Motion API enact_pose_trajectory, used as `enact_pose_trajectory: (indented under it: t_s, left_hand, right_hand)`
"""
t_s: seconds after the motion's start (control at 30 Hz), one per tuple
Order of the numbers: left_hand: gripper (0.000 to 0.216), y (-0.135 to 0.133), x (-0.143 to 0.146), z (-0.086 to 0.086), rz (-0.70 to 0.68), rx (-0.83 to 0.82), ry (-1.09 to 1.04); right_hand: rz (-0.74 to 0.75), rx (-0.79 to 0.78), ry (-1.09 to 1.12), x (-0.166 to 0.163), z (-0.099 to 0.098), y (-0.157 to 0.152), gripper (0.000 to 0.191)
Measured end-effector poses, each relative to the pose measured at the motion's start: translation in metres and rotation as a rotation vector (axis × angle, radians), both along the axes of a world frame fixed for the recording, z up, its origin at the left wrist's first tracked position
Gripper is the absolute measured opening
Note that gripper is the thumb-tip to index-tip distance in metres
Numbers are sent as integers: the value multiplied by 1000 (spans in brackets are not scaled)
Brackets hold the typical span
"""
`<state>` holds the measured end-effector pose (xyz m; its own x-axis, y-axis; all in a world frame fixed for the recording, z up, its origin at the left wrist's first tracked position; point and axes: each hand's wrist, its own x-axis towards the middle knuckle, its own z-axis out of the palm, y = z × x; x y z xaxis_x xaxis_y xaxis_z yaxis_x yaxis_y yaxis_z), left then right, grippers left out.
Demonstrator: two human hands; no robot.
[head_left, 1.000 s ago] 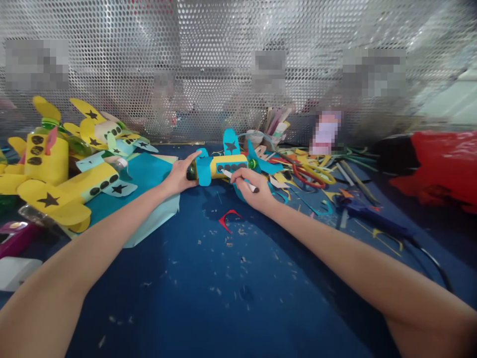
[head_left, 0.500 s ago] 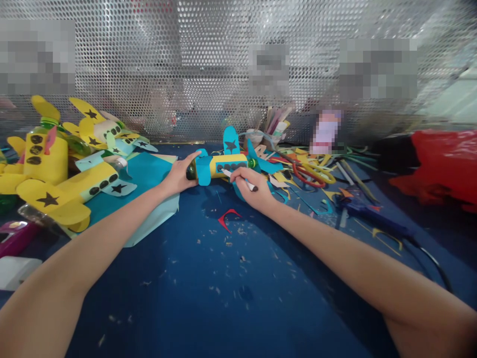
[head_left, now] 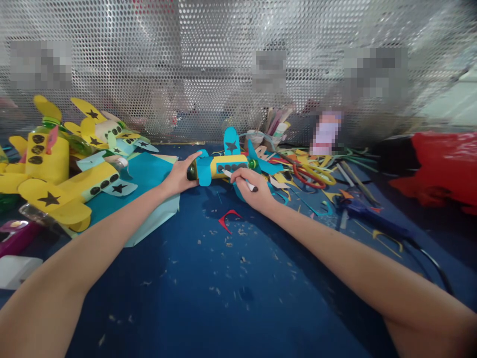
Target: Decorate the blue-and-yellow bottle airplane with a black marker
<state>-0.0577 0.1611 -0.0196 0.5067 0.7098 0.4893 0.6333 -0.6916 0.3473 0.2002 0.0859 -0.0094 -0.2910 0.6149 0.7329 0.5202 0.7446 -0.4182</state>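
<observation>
A bottle airplane with a yellow body, blue wings and black stars lies on the blue table near the back. My left hand grips its left end, fingers wrapped round the dark bottle tip. My right hand is closed on a white marker, whose tip touches the row of black dots on the yellow body.
Several finished yellow bottle airplanes lie on teal paper at the left. Scissors, paper scraps and a glue gun with its cord clutter the right. A red bag sits far right. A perforated metal screen closes the back.
</observation>
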Motion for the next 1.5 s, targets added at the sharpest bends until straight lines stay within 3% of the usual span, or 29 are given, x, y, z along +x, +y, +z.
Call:
enact_pose_trajectory:
  t_s: [1.5]
  left_hand:
    - [90,1,-1,0,-19,-21,-29]
  right_hand:
    - [48,-27,-20,-1,1,0,20]
